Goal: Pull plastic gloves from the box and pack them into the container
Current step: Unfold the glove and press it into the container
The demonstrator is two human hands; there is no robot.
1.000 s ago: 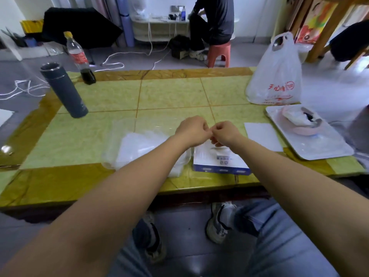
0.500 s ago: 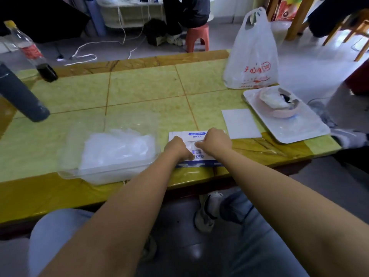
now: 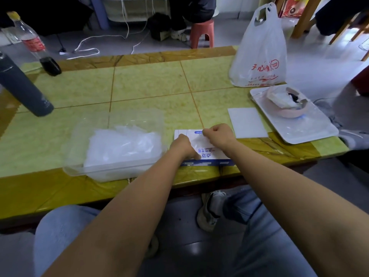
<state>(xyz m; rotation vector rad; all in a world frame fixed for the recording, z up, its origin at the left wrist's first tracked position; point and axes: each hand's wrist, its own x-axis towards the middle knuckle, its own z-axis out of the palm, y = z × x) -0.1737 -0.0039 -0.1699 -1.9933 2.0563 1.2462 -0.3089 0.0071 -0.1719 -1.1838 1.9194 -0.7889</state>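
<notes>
At the near edge of the worktop (image 3: 149, 84) lay the box (image 3: 209, 154), flat, with both hands on it. The right hand (image 3: 218, 134) had its grip clamped on a thin clear glove (image 3: 196, 140) over the box. The left hand (image 3: 180, 145) rested curled on the box; whether its grip pinched the glove could not be told. Just left of the box stood the container (image 3: 79, 136), holding a pile of gloves (image 3: 123, 144). Farther off were a tray (image 3: 311, 130), a grey flask (image 3: 22, 86) and a white bag (image 3: 259, 50).

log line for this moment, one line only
step: glove draw | left hand: rests on box | right hand: pinches glove | container: holds packed gloves, left of box
</notes>
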